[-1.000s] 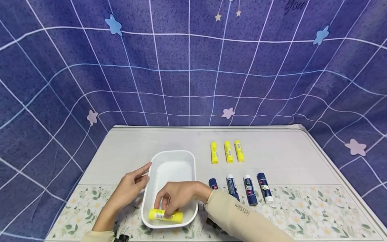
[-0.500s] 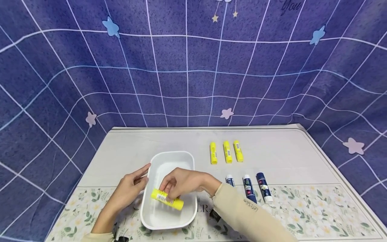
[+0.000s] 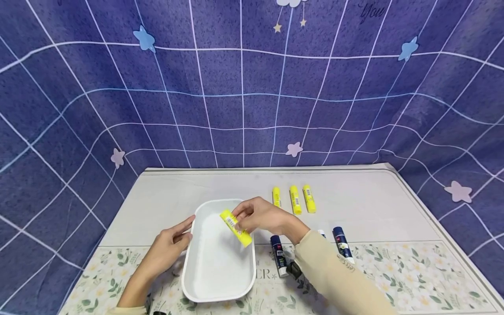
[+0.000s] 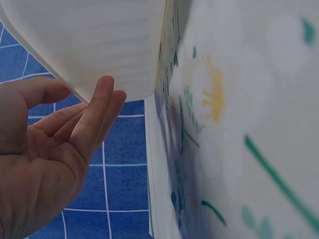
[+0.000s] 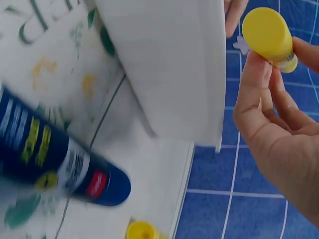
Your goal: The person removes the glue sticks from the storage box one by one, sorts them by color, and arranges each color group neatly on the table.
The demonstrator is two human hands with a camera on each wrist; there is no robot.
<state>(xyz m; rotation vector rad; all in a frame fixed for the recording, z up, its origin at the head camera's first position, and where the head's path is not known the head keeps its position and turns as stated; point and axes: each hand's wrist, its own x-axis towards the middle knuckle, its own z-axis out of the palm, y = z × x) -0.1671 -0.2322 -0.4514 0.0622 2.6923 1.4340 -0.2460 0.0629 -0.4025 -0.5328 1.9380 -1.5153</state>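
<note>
My right hand (image 3: 261, 214) pinches a yellow glue stick (image 3: 235, 228) between thumb and fingertips, tilted, over the right side of a white tray (image 3: 218, 262). In the right wrist view the round yellow end of the glue stick (image 5: 266, 35) points toward the camera, above the level of the tray's rim. My left hand (image 3: 167, 247) touches the tray's left side with relaxed fingers. The left wrist view has its fingertips (image 4: 103, 87) against the tray's outer wall, with the thumb right at the rim. Inside the tray only its bare white floor shows.
Three yellow glue sticks (image 3: 295, 200) lie in a row behind my right hand. Navy glue sticks lie right of the tray, one (image 3: 279, 256) beside it and another (image 3: 342, 244) farther right; my sleeve (image 3: 334, 271) partly covers that row. A blue patterned curtain (image 3: 244, 87) hangs behind.
My right hand has lifted the yellow glue stick from the tray's near end and moved it away from me and right, turning it more upright in view. My left hand stays at the tray.
</note>
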